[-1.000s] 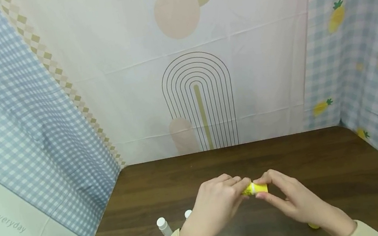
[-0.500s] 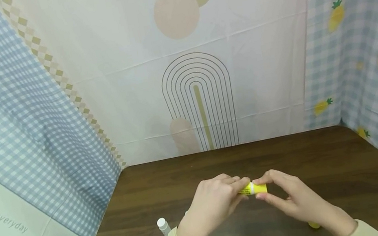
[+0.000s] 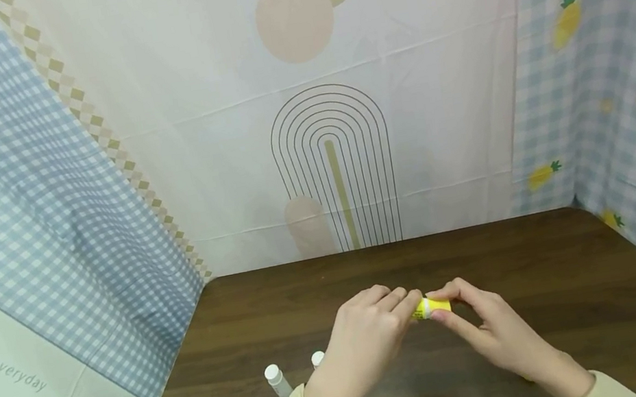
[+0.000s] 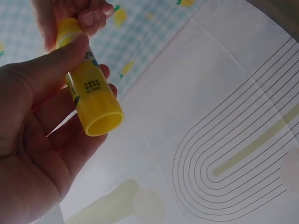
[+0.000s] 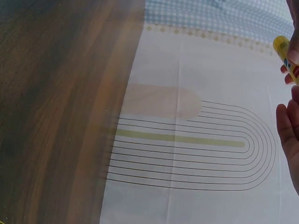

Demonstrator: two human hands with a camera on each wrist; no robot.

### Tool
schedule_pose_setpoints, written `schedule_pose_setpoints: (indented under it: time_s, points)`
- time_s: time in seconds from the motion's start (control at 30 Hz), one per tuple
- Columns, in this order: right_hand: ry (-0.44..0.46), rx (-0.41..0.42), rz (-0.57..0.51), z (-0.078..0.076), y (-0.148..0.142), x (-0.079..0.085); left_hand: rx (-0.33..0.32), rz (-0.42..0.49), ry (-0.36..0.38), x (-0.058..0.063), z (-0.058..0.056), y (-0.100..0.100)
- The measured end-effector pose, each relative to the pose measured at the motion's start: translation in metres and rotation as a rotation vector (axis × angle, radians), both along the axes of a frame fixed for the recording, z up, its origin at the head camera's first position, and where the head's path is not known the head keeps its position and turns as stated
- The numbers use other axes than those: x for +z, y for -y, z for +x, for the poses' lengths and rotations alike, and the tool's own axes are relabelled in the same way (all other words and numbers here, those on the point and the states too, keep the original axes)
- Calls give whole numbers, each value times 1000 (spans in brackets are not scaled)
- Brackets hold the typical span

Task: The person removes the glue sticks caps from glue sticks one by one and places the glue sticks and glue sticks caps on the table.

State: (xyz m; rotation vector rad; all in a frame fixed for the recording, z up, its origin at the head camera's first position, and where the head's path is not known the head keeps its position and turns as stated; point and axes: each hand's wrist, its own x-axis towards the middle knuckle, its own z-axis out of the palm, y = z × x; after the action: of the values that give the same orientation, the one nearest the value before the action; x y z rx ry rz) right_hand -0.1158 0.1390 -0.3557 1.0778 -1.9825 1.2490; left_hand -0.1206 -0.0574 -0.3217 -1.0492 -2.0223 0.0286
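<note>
A yellow glue stick (image 3: 442,304) is held level above the table, between both hands. My left hand (image 3: 370,329) grips its printed barrel, thumb on one side and fingers round the other. In the left wrist view, the glue stick (image 4: 96,100) points a hollow, round yellow end at the camera. My right hand (image 3: 491,327) pinches the opposite end, beside a white ring, with thumb and forefinger. Most of the barrel is hidden by the left hand in the head view. At the right wrist view's edge, the glue stick (image 5: 281,45) shows only in part.
Two white-capped tubes, one farther left (image 3: 277,382) and one partly behind the left forearm (image 3: 318,359), stand on the dark wooden table (image 3: 284,301). A sliver of something yellow shows under the right wrist. Printed cloth (image 3: 214,173) hangs behind the table and along both sides.
Both hands have risen slightly with the glue stick, and the right fingers have shifted along its end. Less of the printed barrel shows now. The second white cap is back in sight.
</note>
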Motion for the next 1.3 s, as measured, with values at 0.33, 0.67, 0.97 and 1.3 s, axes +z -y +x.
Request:
schedule_pose_setpoints:
  time_s: [0.33,0.67,0.97,1.3]
  points:
    - [-179,131,-25,-8,3,-4,2,-54,186,-4,-4,7]
    - [-296,210,-33,-14,7,-7,-23,-99,382,0,-8,15]
    - [-379,244,-40,-16,7,-8,-84,-77,431,3,-8,20]
    - [-106,-26,78,-16,-4,-29,44,-107,260,1,-1,11]
